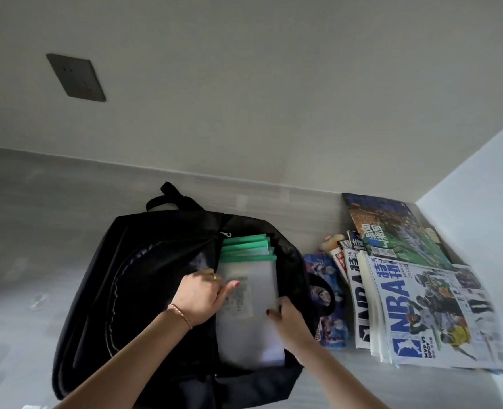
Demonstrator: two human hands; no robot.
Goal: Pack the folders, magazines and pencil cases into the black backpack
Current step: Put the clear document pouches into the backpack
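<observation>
Several things still wait outside the bag, so risk runs from big to small. The tabletop [67, 237] carries the black backpack [132, 284], lying flat with its main opening spread to the right. If the flap sags shut or the bag slides while things are pushed in, the stack inside could jam at the mouth. The magazines [421, 308] sit in a loose fanned pile to the right, well apart from the opening, with more glossy ones [397, 231] behind. A one-handed lift of that pile would likely let slippery covers slide off or spill over the near edge.

The folders [250, 290] — clear sleeves with green top strips [245, 249] — lie mostly inside the backpack, stepped rather than squared. Pushing them deeper from this stagger could bend corners or catch an edge on the zipper [226, 234].

The left hand [203, 293] rests flat on the top folder at the flap's edge, fingers loosely curled, pressing rather than gripping anything. The right hand [288, 320] is curled around the folders' right edge, thumb on top — a light pinch, so a sleeve could slip out.

The pencil cases [327, 299], printed blue pouches, lie just beside the bag's right side, partly behind a black strap loop [322, 293]. Grabbing them could snag that loop and tug the bag. Whether room remains for them I cannot tell.
</observation>
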